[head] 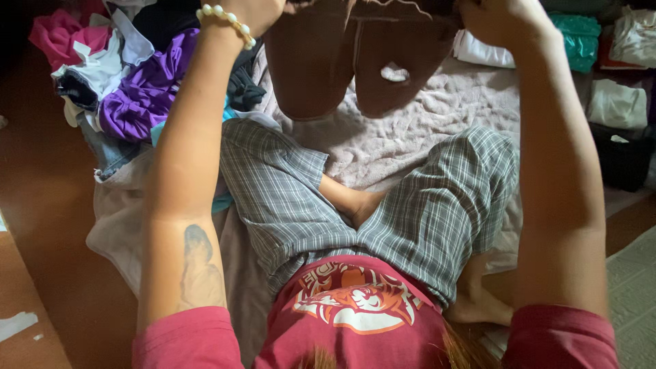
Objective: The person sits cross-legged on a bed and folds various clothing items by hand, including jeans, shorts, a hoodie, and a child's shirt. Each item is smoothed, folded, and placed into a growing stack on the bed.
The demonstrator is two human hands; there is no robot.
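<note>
Head view: both hands (256, 10) (495, 17) grip soft brown garment (355, 58), hanging limp.

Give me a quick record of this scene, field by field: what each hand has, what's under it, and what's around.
Left hand: raised, gripping the top edge of a brown garment; bead bracelet on the wrist
Right hand: raised, gripping the same garment's other side
Garment: hangs spread between both hands, a hole showing in one half
Posture: seated cross-legged in plaid shorts
Surface below: pale pink towel
Left side: heap of unsorted clothes, purple piece on top
Right side: folded teal item, black bin
</note>
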